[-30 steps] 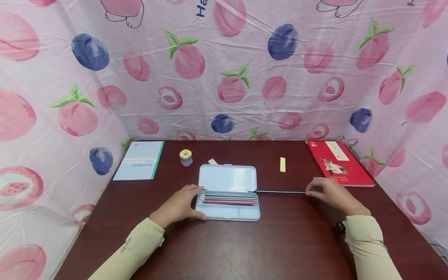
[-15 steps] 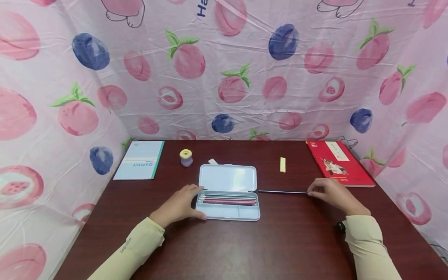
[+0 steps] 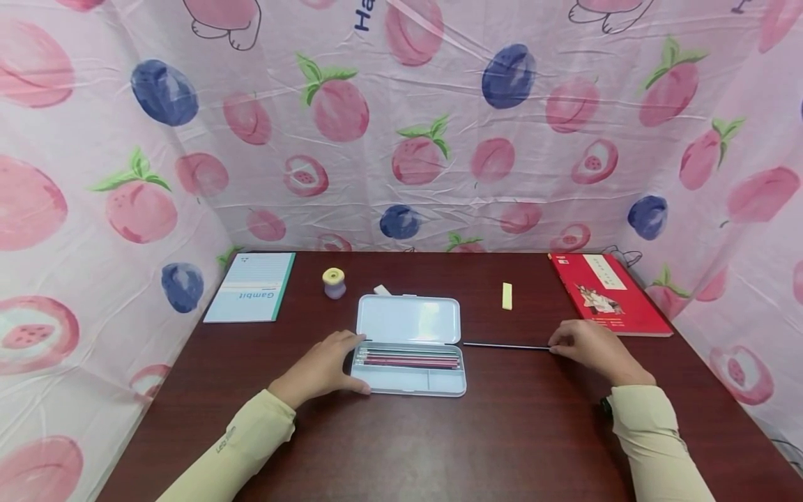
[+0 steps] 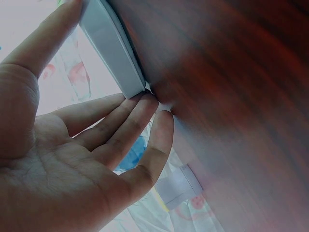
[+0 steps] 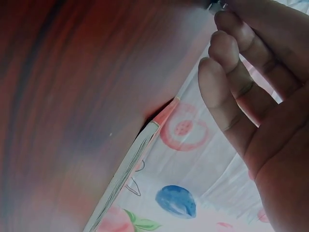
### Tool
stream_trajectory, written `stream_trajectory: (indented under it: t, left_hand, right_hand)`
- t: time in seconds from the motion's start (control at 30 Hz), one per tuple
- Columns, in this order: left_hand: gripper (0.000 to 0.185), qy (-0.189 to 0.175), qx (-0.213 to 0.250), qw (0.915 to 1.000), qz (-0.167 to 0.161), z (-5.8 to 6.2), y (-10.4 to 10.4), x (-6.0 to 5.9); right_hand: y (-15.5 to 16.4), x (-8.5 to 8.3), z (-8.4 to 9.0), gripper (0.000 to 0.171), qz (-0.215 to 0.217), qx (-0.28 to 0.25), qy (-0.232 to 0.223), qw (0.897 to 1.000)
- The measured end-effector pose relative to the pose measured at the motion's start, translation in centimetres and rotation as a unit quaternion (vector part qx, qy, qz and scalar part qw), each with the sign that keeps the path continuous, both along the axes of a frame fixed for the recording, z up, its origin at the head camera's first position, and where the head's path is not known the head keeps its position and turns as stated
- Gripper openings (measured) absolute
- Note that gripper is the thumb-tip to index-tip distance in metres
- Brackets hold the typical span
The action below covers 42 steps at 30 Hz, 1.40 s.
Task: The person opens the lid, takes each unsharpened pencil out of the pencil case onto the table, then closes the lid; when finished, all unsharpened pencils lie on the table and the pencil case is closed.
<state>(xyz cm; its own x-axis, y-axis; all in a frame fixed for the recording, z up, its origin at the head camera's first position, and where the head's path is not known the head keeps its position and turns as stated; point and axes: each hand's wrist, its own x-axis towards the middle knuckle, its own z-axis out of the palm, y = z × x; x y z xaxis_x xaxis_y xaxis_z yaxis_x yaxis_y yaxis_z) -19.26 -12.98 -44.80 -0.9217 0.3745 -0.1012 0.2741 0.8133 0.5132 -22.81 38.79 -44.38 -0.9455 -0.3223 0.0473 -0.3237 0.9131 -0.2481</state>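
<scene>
An open white pencil case lies on the table, its lid tilted back. Several pencils, green and red, lie in its rear compartment. My left hand holds the case's left end, thumb at the front corner and fingers at the back; in the left wrist view the fingertips touch the edge of the case. To the right of the case, my right hand pinches the right end of a dark pencil, which points at the case. Only a bit of the pinched end shows in the right wrist view.
A notebook lies at back left, near a yellow-topped container. A white piece sits partly behind the lid. A yellow strip and a red book lie right. Patterned cloth surrounds the table.
The pencil in my right hand has shifted slightly right, away from the case, then the right hand has come back a little left. My left hand and the case stay put.
</scene>
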Motion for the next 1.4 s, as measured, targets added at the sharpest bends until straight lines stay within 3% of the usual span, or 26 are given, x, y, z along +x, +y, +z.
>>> stream_trajectory:
  t: [0.33,0.63,0.9,1.2,1.4]
  left_hand:
    - [0.098,-0.002,-0.001,1.0,0.0,0.0,0.0,0.1]
    - [0.098,-0.004,0.0,1.0,0.001,0.1,0.1,0.2]
    - [0.098,0.0,0.004,1.0,0.001,0.2,0.1,0.2]
    - [0.098,-0.001,0.003,1.0,0.004,0.3,0.0,0.2]
    - [0.098,-0.001,0.002,1.0,0.004,0.2,0.0,0.1]
  right_hand:
    - [-0.5,0.3,0.5,0.016,-0.011,-0.004,0.006,1.0]
    - [-2.9,0.9,1.4,0.016,0.001,-0.018,0.085,0.996]
    - [-7.2,1.6,2.3,0.018,0.029,-0.062,0.169,0.983]
    - [-11.2,2.0,3.0,0.019,0.063,-0.092,0.129,0.985]
    - [-13.4,1.7,2.7,0.015,0.103,-0.084,0.108,0.985]
